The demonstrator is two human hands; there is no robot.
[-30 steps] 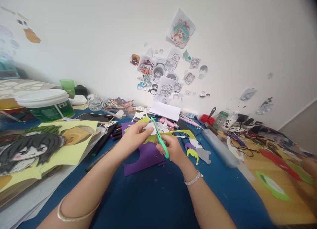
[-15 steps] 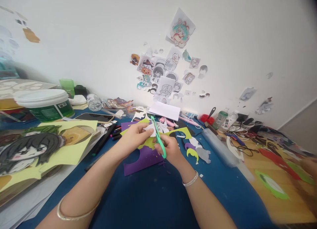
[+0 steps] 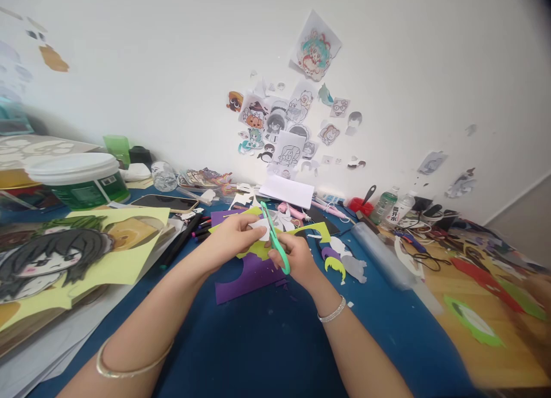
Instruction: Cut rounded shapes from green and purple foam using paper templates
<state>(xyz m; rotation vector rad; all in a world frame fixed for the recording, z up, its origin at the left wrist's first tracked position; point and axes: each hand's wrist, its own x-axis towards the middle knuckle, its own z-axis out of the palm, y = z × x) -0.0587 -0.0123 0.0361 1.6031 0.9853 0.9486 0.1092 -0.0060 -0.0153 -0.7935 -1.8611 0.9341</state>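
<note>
My left hand (image 3: 236, 235) pinches a small white paper piece (image 3: 260, 231) between thumb and fingers. My right hand (image 3: 295, 255) grips green scissors (image 3: 279, 246), whose blades point up and away, right beside the white piece. Whether the blades touch the paper, I cannot tell. Below both hands lie a yellow-green sheet (image 3: 317, 232) and a purple sheet (image 3: 247, 282) with a curved cut-out. To the right of my right hand are a cut yellow-green piece (image 3: 334, 266) and grey-white cut pieces (image 3: 353, 267).
A drawing on a pale yellow sheet (image 3: 142, 260) lies at left, before a white-lidded tub (image 3: 80, 180) and a phone (image 3: 164, 203). Bottles (image 3: 384, 205) and a clear plastic roll (image 3: 381, 257) are at right. Pictures (image 3: 289, 148) hang on the wall. Part of another person's arm (image 3: 538, 289) shows at the right edge.
Both hands stay almost in place with the white paper and the scissors. The scissors have shifted very slightly to the left at their tips.
</note>
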